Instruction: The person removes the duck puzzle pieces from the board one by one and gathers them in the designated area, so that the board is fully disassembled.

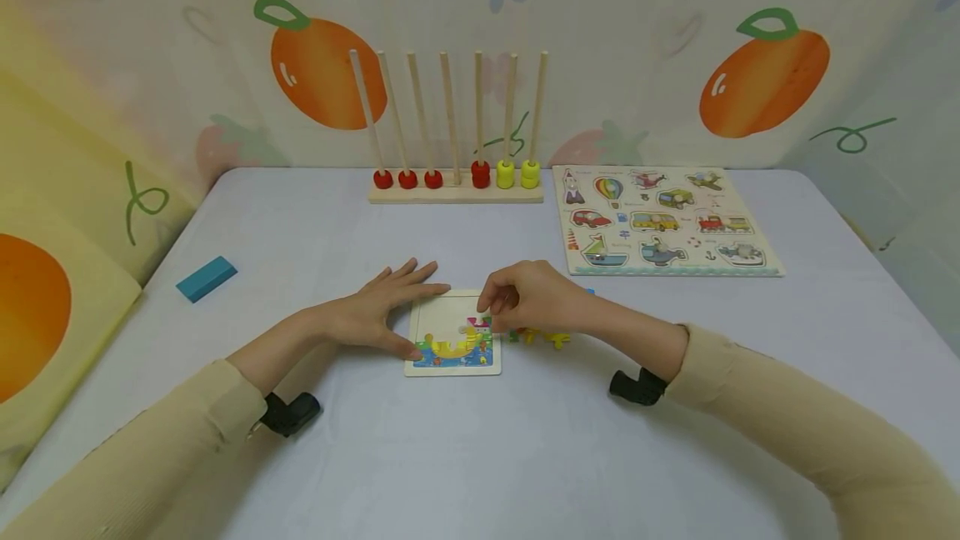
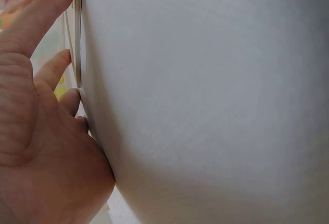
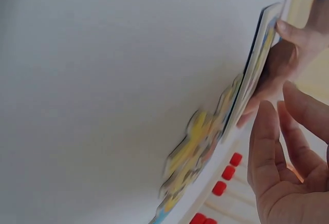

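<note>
A small square jigsaw tray lies on the white table, its lower part filled with blue, yellow and green pieces. My left hand rests at the tray's left side with fingers spread, the thumb over the lower left corner and fingertips along the top edge. Over the tray's right edge hovers my right hand, fingers loosely bent; in the right wrist view a gap shows between thumb and fingertips, with nothing visible in it. Loose yellow puzzle pieces lie below that hand, partly hidden by it in the head view.
At the table's back stands a wooden peg rack with red and yellow beads. Right of it lies a board of vehicle pictures. A blue block sits at the left, and a printed cloth hangs behind the table.
</note>
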`<state>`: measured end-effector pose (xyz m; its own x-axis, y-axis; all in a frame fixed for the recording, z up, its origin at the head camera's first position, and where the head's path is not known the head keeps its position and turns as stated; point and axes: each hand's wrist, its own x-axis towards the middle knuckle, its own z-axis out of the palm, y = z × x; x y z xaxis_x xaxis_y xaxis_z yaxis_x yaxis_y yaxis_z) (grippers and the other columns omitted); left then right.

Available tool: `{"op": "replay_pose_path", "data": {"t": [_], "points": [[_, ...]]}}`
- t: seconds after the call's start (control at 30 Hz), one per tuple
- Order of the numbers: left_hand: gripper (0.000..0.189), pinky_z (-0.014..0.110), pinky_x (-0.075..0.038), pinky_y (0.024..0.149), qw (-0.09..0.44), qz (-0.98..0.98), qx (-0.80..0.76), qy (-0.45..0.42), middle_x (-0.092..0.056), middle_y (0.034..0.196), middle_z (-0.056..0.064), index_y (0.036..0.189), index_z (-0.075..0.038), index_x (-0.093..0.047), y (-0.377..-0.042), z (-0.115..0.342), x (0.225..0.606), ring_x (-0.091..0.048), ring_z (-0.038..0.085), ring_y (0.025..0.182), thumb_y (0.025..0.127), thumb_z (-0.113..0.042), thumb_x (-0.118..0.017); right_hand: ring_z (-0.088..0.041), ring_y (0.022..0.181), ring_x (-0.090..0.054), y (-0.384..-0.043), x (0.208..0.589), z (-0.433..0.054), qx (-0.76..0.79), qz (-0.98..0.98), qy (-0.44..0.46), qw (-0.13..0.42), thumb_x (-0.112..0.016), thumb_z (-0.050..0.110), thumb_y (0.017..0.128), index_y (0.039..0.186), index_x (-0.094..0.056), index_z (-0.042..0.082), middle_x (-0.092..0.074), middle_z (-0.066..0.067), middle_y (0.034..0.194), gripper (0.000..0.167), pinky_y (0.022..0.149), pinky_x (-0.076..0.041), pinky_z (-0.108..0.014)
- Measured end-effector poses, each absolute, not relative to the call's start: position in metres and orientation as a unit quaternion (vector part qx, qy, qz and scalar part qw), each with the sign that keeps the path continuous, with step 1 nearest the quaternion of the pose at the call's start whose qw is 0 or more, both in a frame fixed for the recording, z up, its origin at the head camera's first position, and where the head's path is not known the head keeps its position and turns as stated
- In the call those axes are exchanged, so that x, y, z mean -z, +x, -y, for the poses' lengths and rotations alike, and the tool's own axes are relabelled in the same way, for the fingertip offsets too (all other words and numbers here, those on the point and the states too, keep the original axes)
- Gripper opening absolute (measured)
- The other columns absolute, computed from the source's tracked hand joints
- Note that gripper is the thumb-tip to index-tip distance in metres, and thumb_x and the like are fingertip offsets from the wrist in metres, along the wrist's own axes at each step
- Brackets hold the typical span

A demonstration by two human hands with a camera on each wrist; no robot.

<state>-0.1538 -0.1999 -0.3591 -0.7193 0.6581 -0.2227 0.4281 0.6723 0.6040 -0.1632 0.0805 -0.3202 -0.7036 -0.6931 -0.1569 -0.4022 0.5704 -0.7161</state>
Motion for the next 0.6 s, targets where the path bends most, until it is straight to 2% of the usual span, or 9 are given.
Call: {"op": "replay_pose_path", "data": {"t": [0.6], "points": [[0.09,0.066,0.006,0.123,0.219,-0.887,-0.269,0.304,-0.009,0.169,0.011,0.154,-0.021,-0.035,-0.153,0.2,0.358,0.006,0.04,0.156,0.078,-0.042,-0.078,-0.01,0.081,-0.06,-0.166,0.324,-0.057,0.308,-0.852,-0.34,0.252,-0.08,0.007,0.08,0.099,-0.071,0.009,-0.071,-0.003,0.091,0.021,0.076,-0.052,-0.018]]}}
